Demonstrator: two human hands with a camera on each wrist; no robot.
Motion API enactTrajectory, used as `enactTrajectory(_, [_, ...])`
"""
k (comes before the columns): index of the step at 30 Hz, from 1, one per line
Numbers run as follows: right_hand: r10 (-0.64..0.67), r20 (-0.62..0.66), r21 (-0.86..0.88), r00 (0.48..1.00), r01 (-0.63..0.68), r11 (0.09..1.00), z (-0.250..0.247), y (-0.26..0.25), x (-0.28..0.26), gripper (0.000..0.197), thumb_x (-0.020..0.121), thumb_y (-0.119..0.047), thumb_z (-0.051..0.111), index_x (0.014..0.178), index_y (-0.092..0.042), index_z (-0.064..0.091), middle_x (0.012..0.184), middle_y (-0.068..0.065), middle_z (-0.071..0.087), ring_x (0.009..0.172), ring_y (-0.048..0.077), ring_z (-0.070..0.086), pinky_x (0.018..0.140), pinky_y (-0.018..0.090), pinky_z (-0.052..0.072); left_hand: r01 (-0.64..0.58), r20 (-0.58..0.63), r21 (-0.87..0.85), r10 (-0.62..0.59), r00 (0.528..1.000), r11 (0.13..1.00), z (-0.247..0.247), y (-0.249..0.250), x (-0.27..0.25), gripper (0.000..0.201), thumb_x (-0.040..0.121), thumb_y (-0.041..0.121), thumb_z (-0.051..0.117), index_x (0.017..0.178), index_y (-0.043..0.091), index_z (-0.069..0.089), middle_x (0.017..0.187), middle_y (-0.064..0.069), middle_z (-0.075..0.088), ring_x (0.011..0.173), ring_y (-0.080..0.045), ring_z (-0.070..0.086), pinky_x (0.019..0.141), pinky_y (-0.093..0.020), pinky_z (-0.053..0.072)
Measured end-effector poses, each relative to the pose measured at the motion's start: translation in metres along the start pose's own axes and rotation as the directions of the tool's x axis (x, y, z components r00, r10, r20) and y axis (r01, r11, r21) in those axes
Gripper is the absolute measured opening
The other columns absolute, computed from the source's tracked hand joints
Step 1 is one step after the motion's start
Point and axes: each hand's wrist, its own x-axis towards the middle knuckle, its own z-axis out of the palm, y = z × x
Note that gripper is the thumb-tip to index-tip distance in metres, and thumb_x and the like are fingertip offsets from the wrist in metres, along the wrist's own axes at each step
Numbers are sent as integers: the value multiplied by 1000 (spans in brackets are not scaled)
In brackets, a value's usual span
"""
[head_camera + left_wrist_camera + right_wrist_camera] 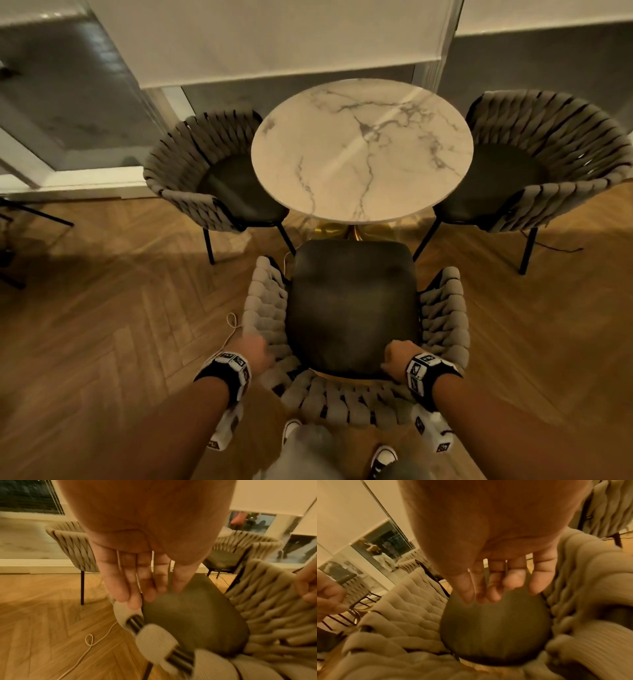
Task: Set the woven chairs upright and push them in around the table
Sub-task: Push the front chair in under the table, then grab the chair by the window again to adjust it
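A round marble table (363,150) stands in the middle. Two woven chairs stand upright against it, one on the left (191,164) and one on the right (565,137). A third woven chair (342,407) stands upright right in front of me, with its dark seat (352,301) facing the table and its front edge near the table's gold base. My left hand (255,353) is over the chair's left rim with fingers (137,585) straight, the tips at the woven band. My right hand (397,359) hovers at the back right of the seat, fingers (501,585) loosely bent, holding nothing.
A thin pale cord (233,325) lies looped on the herringbone wood floor left of the near chair. Black stand legs (34,212) reach in at the far left. Windows with a lowered blind (274,41) run behind the table. My shoes (383,459) are just behind the chair.
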Motion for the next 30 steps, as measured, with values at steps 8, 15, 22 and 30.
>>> enactTrajectory(8, [-110,-109,142,988,125,982,-84,-135,52,18,88,-45,57,81,-29,56,101,2,68,92,22,65,81,35,54,135,-174,-257,-183,968,957,-62,-128,65,34,89,43,54,63,22,48,79,-3,65,73,-24,60,68,-34,50])
enactTrajectory(15, [-74,-191,287,979,128,949,-156,-305,162,18,88,-45,55,85,-28,60,87,-3,66,81,18,65,79,40,58,97,-267,-294,-180,947,951,-116,-300,193,26,91,43,53,99,20,61,102,-2,70,92,-23,65,75,-33,52])
enactTrajectory(22, [2,-141,303,990,41,952,-188,-453,258,18,93,-45,52,93,-27,56,93,-1,63,84,20,63,81,43,57,72,-287,-273,-153,946,959,-154,-452,311,43,92,50,45,118,16,51,115,-10,63,97,-29,61,79,-39,53])
enactTrajectory(30, [-71,-284,181,956,126,975,-240,-553,369,38,97,-39,48,132,-25,46,132,5,50,121,29,49,97,48,48,39,-512,-220,-149,846,975,-231,-542,407,64,87,62,46,138,24,39,148,-11,37,134,-35,37,107,-53,38])
